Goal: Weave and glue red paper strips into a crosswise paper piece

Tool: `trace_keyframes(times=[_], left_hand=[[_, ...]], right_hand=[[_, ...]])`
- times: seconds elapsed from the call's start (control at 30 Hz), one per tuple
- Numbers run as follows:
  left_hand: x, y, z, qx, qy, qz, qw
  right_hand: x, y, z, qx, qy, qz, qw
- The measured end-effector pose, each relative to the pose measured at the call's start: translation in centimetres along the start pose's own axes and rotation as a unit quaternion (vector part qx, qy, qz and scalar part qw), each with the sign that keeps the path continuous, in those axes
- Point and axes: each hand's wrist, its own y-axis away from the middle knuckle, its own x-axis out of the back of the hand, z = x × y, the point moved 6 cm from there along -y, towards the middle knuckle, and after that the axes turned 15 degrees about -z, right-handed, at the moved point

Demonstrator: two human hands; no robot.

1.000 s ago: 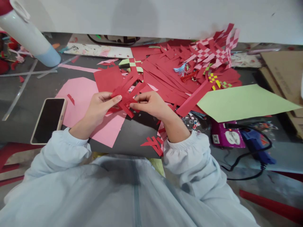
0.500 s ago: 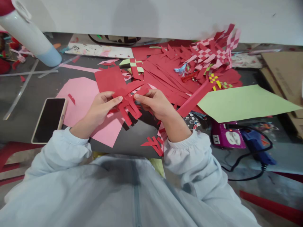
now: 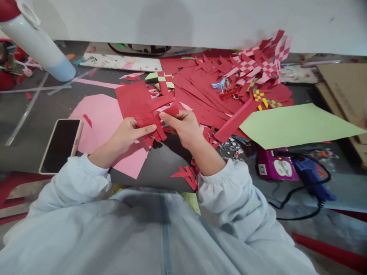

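Between my hands is a piece of woven red paper strips [image 3: 157, 133], its loose ends hanging down. My left hand [image 3: 127, 133] pinches its left side, thumb laid along the top. Thumb and fingers of my right hand [image 3: 185, 126] are closed on the strips at the upper right; its curled fingertips are partly hidden. Beneath my left hand and forearm lies a pink paper sheet [image 3: 97, 114]. A square red paper sheet [image 3: 133, 97] rests just behind the left hand. Small red paper scraps [image 3: 186, 177] lie near the table's front edge.
A heap of red paper strips [image 3: 197, 99] and pink-red checkered weaves [image 3: 249, 65] fills the back. Light green paper [image 3: 298, 124], a purple packet [image 3: 276, 164] and a blue glue gun [image 3: 312, 177] with a cord lie right. A phone [image 3: 60, 145] and bottle [image 3: 40, 44] are left.
My left thumb has slid right and down across the woven strips. My right hand has shifted slightly left, and the woven piece has turned a little, its hanging ends now closer together.
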Motion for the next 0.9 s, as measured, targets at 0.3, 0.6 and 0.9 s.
trace_keyframes(times=[0.3,0.6,0.9], left_hand=[[-0.16,0.25,-0.11,-0.002,-0.036,0.016,0.999],[0.24,0.06,0.15,0.0,-0.056,0.023,0.998],[-0.11,-0.05,0.55,-0.031,0.036,0.006,0.999]], right_hand=[[0.03,0.18,-0.45,0.015,-0.009,0.027,0.999],[0.09,0.09,0.04,-0.027,-0.005,0.012,1.0],[-0.49,0.08,0.38,-0.006,-0.03,-0.006,1.0]])
